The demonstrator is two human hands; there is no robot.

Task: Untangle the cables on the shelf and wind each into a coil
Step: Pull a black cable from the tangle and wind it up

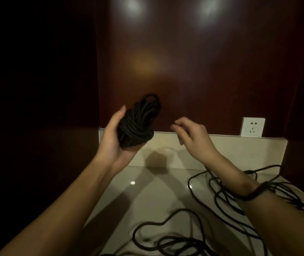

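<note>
- The left hand (114, 139) cups a wound black coil (138, 124), held up left of the socket (252, 126).
- The right hand (191, 135) hovers just right of the coil, fingers loosely curled, gripping nothing visible.
- Loose cable (219, 198) sprawls on the shelf (156, 196) below the socket, under the right wrist.
- Judged step: one coil finished. Next: set it down, find a free end in the tangle.

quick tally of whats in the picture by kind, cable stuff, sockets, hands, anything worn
wound black cable coil: 1, held in the left hand
loose black cable tangle on the shelf: 1 (strands can't be separated)
wall socket: 1
hands: 2, right hand empty
wristband: 1
total: 6
</note>
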